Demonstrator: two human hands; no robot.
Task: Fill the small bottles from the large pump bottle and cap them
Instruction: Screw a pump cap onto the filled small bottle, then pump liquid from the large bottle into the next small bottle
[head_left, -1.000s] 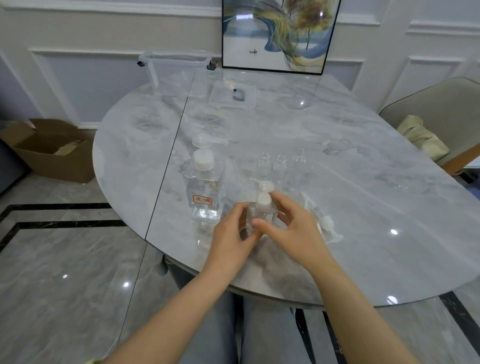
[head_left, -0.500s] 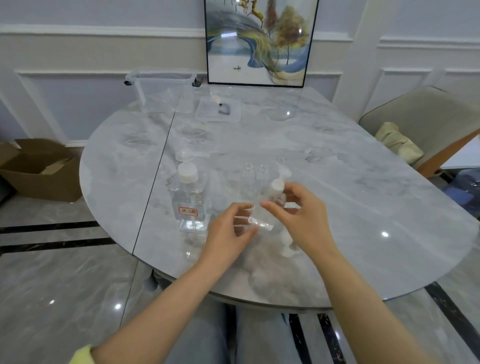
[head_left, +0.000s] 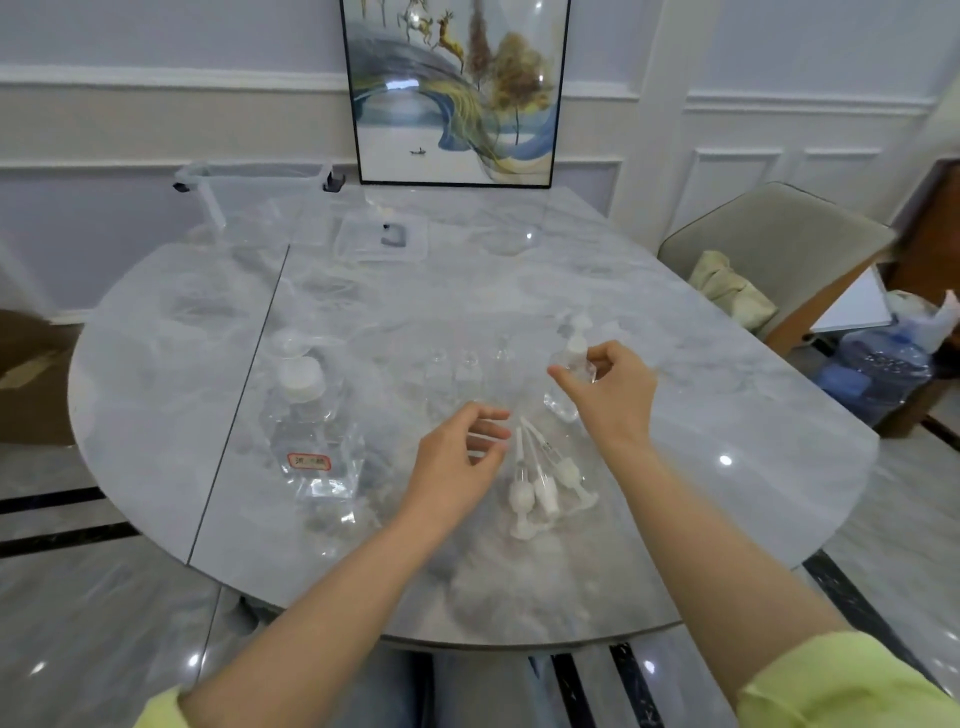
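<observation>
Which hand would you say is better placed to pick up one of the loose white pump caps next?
Left: the left hand is empty beside the white pump caps, while the right hand holds the small clear capped bottle.

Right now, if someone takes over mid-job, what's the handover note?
Right hand: gripping a capped small bottle, setting it down right of the row.
Left hand: open, empty, beside the loose pump caps.
Large pump bottle: upright at left.
Done: one bottle capped.
Left: three uncapped small bottles standing mid-table; fill level not readable. Three loose caps to fit.
</observation>
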